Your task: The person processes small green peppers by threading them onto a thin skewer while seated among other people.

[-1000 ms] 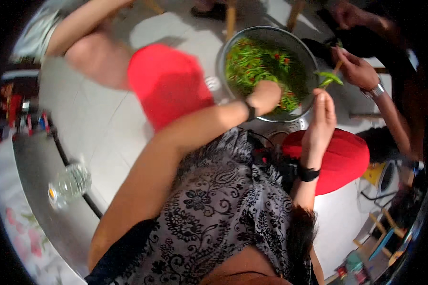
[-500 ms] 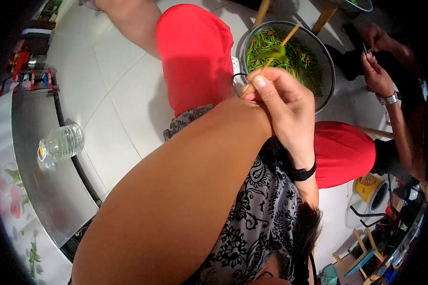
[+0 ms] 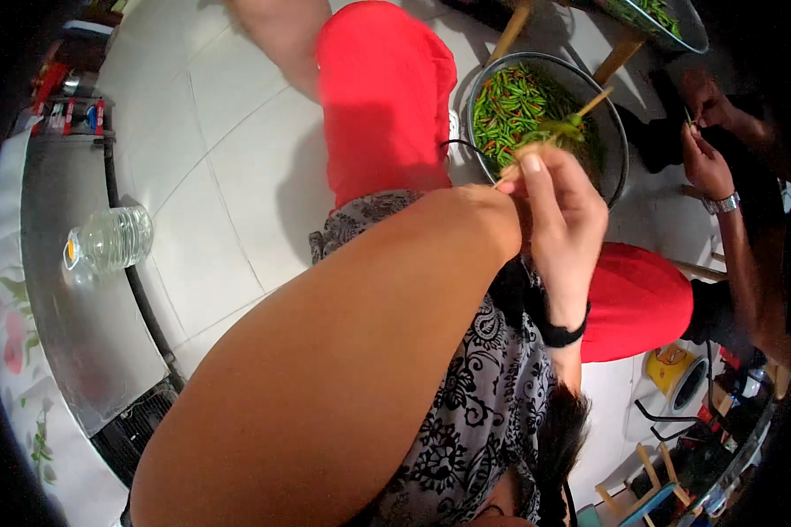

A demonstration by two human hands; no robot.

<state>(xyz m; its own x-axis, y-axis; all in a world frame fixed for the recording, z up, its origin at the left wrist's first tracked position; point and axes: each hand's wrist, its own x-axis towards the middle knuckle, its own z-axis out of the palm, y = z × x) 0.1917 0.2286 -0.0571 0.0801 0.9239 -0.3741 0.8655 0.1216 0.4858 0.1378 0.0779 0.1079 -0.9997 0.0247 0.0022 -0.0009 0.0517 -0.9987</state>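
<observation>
My right hand (image 3: 567, 198), with a black band at its wrist, pinches a thin wooden skewer (image 3: 596, 101) between thumb and fingers. A green piece (image 3: 569, 128), blurred but like a chilli, sits partway along the skewer. Beneath the raised stick is a round metal basin (image 3: 626, 158) filled with green chillies (image 3: 505, 105) and a few red ones. My left arm (image 3: 325, 342) crosses the lower part of the picture and ends beside the right hand. The fingers of my left hand are hidden.
Another person's hands (image 3: 707, 162) work on a small green thing at the right. A second metal bowl (image 3: 693, 31) of chillies stands top right, near wooden legs (image 3: 620, 57). A clear bottle (image 3: 119, 237) lies on a grey surface at left. A yellow bucket (image 3: 668, 369) stands lower right.
The right hand and skewer have shifted right and slightly down in the picture, and the skewer leans further right. The whole view has shifted a little, showing more of the second bowl.
</observation>
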